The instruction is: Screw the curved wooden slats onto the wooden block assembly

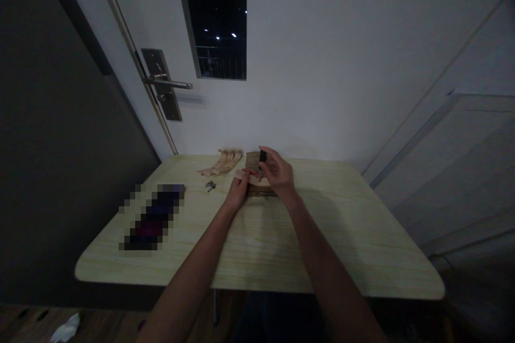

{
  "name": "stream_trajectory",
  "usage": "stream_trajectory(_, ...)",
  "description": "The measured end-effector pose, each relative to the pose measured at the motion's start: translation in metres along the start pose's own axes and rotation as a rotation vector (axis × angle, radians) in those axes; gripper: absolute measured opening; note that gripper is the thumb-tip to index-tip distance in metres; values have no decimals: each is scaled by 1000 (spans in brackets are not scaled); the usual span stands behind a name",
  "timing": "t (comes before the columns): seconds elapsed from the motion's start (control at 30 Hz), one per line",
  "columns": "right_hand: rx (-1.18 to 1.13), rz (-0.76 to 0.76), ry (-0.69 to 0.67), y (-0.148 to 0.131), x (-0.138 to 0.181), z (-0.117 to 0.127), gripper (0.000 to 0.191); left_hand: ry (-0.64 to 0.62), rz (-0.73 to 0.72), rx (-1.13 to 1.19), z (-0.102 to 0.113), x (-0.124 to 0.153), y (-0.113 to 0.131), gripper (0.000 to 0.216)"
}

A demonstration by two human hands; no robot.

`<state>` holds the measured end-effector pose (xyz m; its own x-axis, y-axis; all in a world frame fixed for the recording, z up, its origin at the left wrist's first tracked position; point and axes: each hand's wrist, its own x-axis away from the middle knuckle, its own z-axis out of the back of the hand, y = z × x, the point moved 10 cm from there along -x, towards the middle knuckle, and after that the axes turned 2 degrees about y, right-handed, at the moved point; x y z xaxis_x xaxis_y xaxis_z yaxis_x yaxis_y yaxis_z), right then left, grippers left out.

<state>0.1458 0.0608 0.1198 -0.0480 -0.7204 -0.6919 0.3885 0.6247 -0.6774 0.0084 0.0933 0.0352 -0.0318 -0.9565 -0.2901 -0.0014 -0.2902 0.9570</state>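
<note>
Door, flat white (322, 59), fills the upper frame. Surface, pale yellow wood-grain with rounded corners (261, 249), spans the lower half. Pixelated dark patch (155, 220) at left of it. Right hand (279, 174) and left hand (237, 191) both at centre. Brown layered block (252, 161) sits between them, partly hidden. Curved pale-tan strips (227, 162) bundled just left of the block. Single pale-tan strip (259, 181) across the block; left grip pinches its left end. Small black block (263, 156), upright above that strip, right grip grasping it. Small dark metal pieces (210, 186) loose, left of centre.
</note>
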Motion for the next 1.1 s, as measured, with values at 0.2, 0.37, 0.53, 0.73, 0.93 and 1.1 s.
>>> stream_trajectory(0.2,15,-32,37,4,1,1,39,1,6,0,0,1,1,39)
stream_trajectory(0.37,26,-44,50,3,1,2,39,18,25,-2,2,1,0,36)
stream_trajectory(0.53,0,-16,25,-8,2,3,35,31,4,-3,3,-1,-1,37)
stream_trajectory(0.73,2,-14,-12,-6,2,0,37,5,11,9,0,-1,-2,39)
stream_trajectory(0.93,42,-8,-5,-1,1,-1,37,28,39,14,2,-1,-5,39)
stream_trajectory(1.1,49,-16,29,0,1,1,38,23,30,11,2,0,-3,43)
